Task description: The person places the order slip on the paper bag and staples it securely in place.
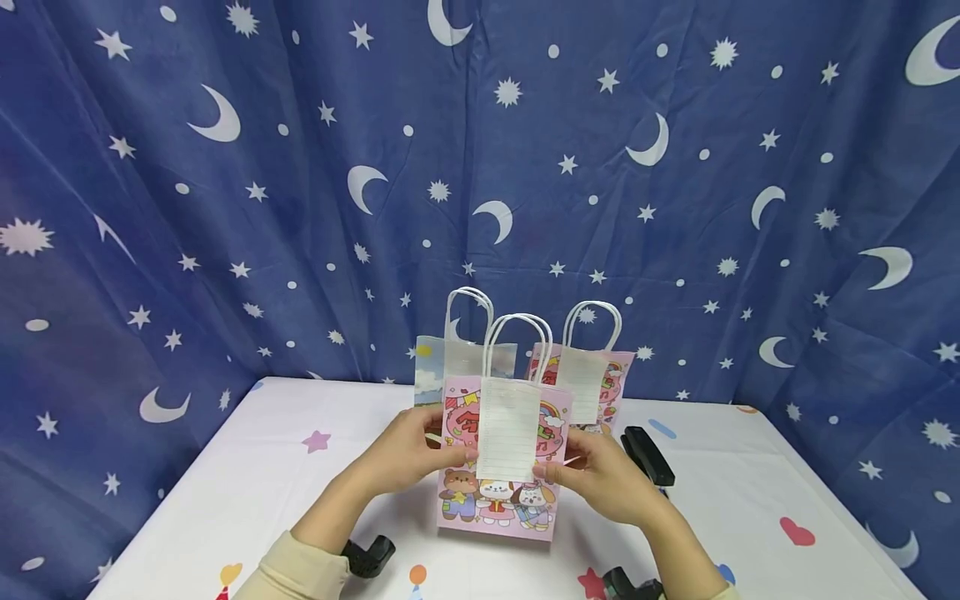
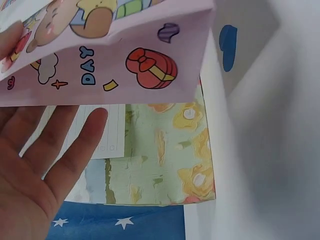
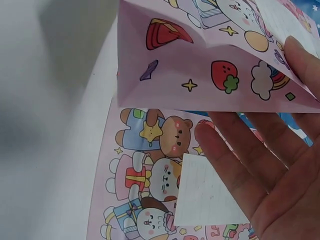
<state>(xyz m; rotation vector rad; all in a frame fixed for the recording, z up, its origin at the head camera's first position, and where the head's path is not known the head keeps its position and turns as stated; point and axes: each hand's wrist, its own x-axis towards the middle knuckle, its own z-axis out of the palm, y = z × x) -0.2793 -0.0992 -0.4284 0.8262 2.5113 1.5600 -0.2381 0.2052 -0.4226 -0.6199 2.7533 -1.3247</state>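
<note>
A pink paper gift bag (image 1: 497,508) with cartoon animals and white twisted handles is held upright between both hands. A lined white paper slip (image 1: 508,429) hangs down its front from the top edge. My left hand (image 1: 408,450) grips the bag's left side, thumb on the front and fingers behind. On the right side, my right hand (image 1: 607,475) grips it the same way. The left wrist view shows the bag's side panel (image 2: 145,70) above the spread fingers. A matching side panel (image 3: 190,75) appears in the right wrist view.
Behind the held bag stand a landscape-print gift bag (image 1: 429,375) at left and another pink gift bag (image 1: 617,383) at right, each with a slip. A black stapler (image 1: 648,456) lies right of them on the white table (image 1: 300,433). A blue starry curtain (image 1: 480,167) hangs behind.
</note>
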